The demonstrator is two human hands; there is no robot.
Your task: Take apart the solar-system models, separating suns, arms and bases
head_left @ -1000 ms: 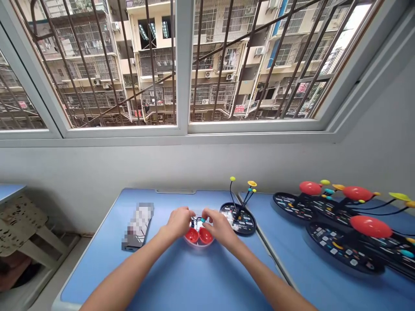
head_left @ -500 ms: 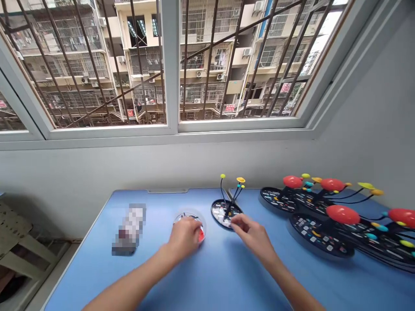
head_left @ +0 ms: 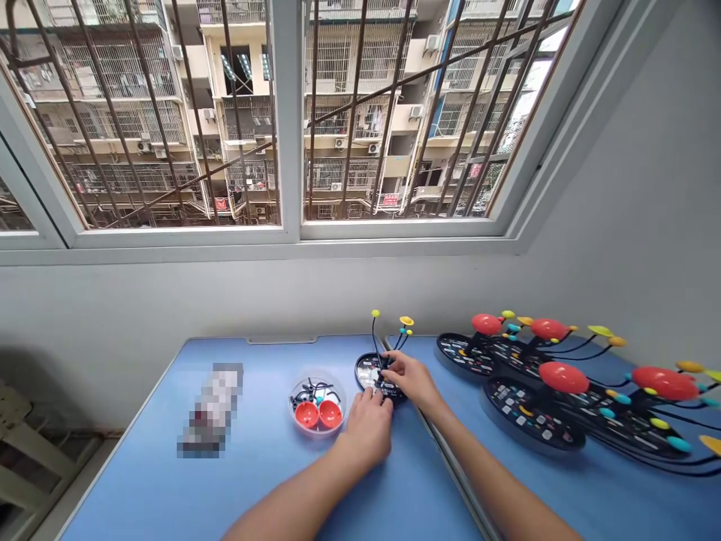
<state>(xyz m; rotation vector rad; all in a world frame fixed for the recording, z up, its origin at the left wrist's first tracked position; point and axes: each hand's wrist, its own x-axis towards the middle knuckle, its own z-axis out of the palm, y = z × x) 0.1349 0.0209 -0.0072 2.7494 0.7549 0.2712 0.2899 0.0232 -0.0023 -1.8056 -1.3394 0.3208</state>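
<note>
- Blue tabletop [head_left: 135,466] carries the work, with a second blue table [head_left: 568,481] butted against its right edge and a metal-edged seam between them; above both is a barred window [head_left: 290,113] looking onto apartment blocks.
- Finished solar-system models [head_left: 535,391], black discs with red spheres on curved stems, crowd the second table.
- A pixelated, unreadable box [head_left: 211,409] lies near the first table's left edge.
- The black disc [head_left: 375,373] sits at the far edge of the first table beside the seam, its thin stems upright with yellow and teal tips. Both hands are now on it, whereas half a second ago only the right hand was near it.
- The clear round tray [head_left: 315,403] lies just left of the disc and is now uncovered, no longer under the left hand. Two red half-shells [head_left: 318,415] sit in it beside dark wire parts [head_left: 309,391].
- The left hand [head_left: 366,428] has moved off the tray to the disc's near rim, its fingers [head_left: 378,402] bent and touching the rim.
- The right hand [head_left: 411,378] reaches over the disc, its fingers [head_left: 394,363] curled in near the stems' base; whether either hand has hold of a small piece, I cannot tell.
</note>
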